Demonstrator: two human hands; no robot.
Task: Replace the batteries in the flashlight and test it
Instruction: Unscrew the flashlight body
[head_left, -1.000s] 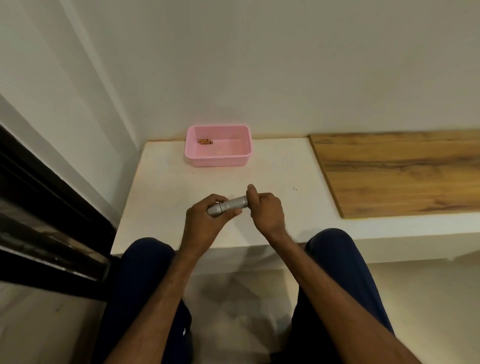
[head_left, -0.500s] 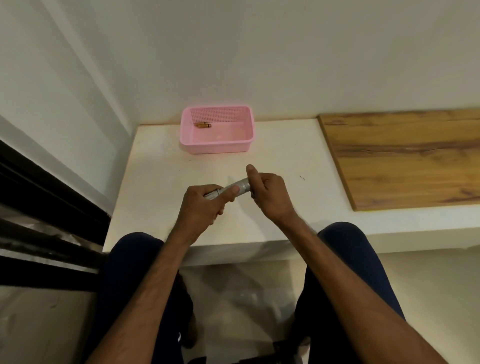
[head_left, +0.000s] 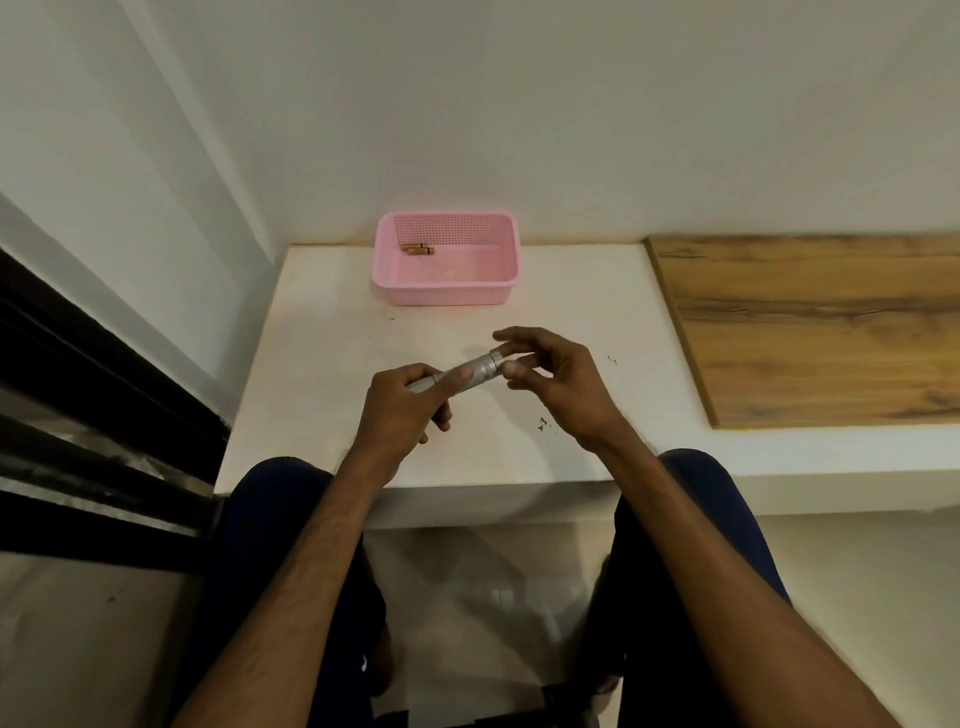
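Observation:
A silver flashlight (head_left: 475, 371) lies slanted between my hands above the white ledge. My left hand (head_left: 410, 405) wraps its lower end, thumb pressed on the barrel. My right hand (head_left: 550, 382) holds the flashlight's upper end cap between thumb and index finger, with the other fingers spread loosely. Two copper-coloured batteries (head_left: 416, 250) lie in the back left corner of a pink basket (head_left: 447, 293) that stands against the wall.
The white ledge (head_left: 322, 364) ends at a wall on the left and at my knees in front. A wooden board (head_left: 810, 332) covers its right part. Small dark specks (head_left: 543, 423) lie near my right wrist. A dark window frame (head_left: 78, 395) runs along the left.
My right hand's fingers have loosened and spread around the flashlight's end, after gripping it tightly before. The camera has tilted, so the basket and hands sit differently in view.

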